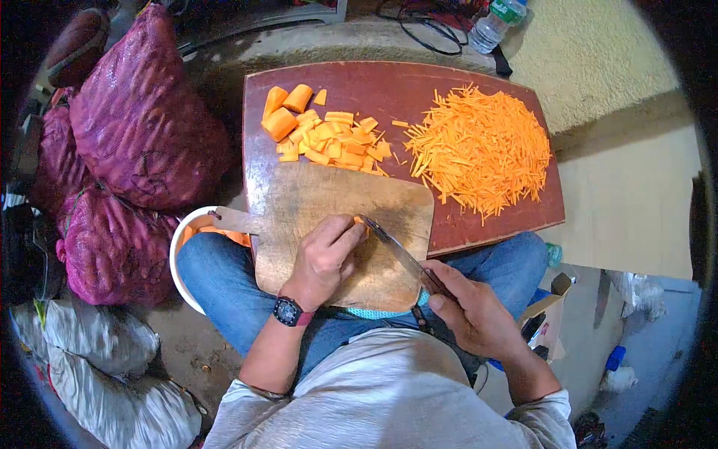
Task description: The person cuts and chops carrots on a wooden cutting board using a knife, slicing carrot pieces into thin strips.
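Observation:
A wooden cutting board (299, 194) lies across my lap and against the red tabletop. My left hand (325, 258), with a watch (286, 310) on its wrist, is closed over the board, fingertips pinched on a small carrot piece (359, 220) that is mostly hidden. In my right hand (475, 307) is the handle of a knife (396, 248). Its blade slants up and left, the tip beside my left fingertips. Beyond the board lie flat carrot slices (340, 141) and several thick carrot chunks (280, 123). To their right is a large heap of carrot strips (486, 150).
The red tabletop (516, 224) carries the carrots. By my left knee stands a white bucket (178, 258) with carrots inside. Purple mesh sacks (149, 120) and white sacks (112, 374) crowd the left side. A plastic bottle (493, 26) stands at the back right.

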A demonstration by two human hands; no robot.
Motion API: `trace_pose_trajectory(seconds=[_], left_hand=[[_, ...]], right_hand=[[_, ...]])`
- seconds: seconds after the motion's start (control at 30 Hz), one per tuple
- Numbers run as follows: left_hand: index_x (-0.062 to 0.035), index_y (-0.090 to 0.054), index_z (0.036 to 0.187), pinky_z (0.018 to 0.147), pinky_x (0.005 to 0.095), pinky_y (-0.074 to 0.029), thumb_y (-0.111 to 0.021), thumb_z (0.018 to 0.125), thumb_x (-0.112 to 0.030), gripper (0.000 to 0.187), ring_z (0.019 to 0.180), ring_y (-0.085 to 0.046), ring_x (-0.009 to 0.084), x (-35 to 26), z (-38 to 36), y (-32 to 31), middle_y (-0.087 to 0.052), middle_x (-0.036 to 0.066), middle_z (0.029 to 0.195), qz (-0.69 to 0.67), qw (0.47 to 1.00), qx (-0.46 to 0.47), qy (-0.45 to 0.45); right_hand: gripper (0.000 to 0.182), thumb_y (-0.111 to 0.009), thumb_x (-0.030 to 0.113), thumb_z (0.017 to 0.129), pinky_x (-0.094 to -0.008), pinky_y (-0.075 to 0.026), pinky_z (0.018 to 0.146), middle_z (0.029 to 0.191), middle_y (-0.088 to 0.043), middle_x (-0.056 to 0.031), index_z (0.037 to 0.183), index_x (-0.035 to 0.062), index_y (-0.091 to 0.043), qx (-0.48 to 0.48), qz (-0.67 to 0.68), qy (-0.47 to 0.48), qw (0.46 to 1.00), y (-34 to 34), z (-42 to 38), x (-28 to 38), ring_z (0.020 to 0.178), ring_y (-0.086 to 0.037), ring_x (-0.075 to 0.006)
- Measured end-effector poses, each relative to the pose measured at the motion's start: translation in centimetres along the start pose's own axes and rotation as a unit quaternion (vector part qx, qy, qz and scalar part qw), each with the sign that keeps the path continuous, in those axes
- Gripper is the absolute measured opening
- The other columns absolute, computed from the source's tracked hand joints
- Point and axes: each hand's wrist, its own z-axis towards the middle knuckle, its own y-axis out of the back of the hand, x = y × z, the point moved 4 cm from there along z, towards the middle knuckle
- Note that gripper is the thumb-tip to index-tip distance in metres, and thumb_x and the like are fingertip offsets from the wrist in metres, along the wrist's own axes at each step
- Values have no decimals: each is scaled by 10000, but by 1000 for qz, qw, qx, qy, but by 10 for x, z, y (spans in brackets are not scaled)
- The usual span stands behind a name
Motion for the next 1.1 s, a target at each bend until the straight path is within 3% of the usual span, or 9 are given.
trace_pose_trajectory(seconds=[0.1, 0.17, 0.3, 0.37, 0.63, 0.7, 0.87, 1.1], left_hand=[[37, -712, 1152, 823, 437, -604, -745, 635, 74, 520, 972, -703, 372, -1, 0, 1, -670, 179, 1059, -2, 1000, 1, -4], [36, -710, 1155, 822, 437, -603, -747, 629, 72, 528, 966, -699, 372, 1, -2, -2, -667, 179, 1056, 5, 1000, -2, -6], [34, -705, 1161, 820, 435, -599, -753, 615, 65, 549, 961, -689, 371, 1, -2, 0, -662, 176, 1060, 11, 1000, -2, -8], [34, -705, 1161, 818, 435, -599, -754, 613, 63, 551, 958, -688, 369, -2, 0, 3, -660, 174, 1062, 12, 1000, 2, -9], [38, -709, 1143, 780, 421, -598, -747, 614, 67, 531, 914, -682, 350, -5, 1, 1, -657, 164, 1040, 23, 1000, -3, -18], [33, -717, 1122, 758, 412, -596, -734, 639, 77, 485, 888, -683, 340, -4, 0, -3, -655, 155, 1004, 33, 999, -12, -12], [28, -725, 1095, 770, 423, -600, -698, 697, 107, 407, 888, -693, 344, -1, 0, -5, -664, 158, 991, 31, 998, -42, -18], [18, -720, 1105, 833, 431, -619, -669, 771, 130, 356, 974, -728, 362, -2, -4, -8, -710, 175, 1048, 41, 998, -49, -2]], right_hand=[[469, -584, 152, 1092, -500, -564, 952, 1243, -687, -300, 1514, -10, -459, 3, -1, -5, 1000, 4, 0, 7, 1144, -694, -497], [471, -590, 130, 1085, -499, -569, 945, 1240, -692, -302, 1515, -9, -458, 40, 29, -75, 996, 5, 2, 8, 1138, -698, -499], [467, -593, 122, 1083, -506, -576, 946, 1234, -698, -306, 1511, -10, -459, 14, -7, 4, 1000, -4, 6, 2, 1139, -702, -497], [423, -569, 113, 1079, -478, -558, 960, 1209, -707, -252, 1484, 25, -484, 0, -28, 17, 999, -7, 5, 4, 1170, -683, -492], [432, -552, 97, 1076, -500, -553, 943, 1187, -693, -283, 1493, 17, -469, 18, -8, -13, 1000, -15, 16, -7, 1117, -684, -509], [432, -552, 99, 1077, -504, -553, 934, 1185, -691, -291, 1492, 10, -472, 17, -3, -22, 1000, -21, 28, -15, 1102, -686, -512], [421, -552, 130, 1093, -487, -557, 878, 1136, -694, -303, 1483, -14, -483, -29, -4, 69, 997, -36, 61, -30, 1072, -708, -488], [397, -564, 132, 1097, -460, -552, 860, 1093, -680, -295, 1465, -4, -495, 19, 6, 23, 1000, -32, 73, -29, 976, -688, -460]])
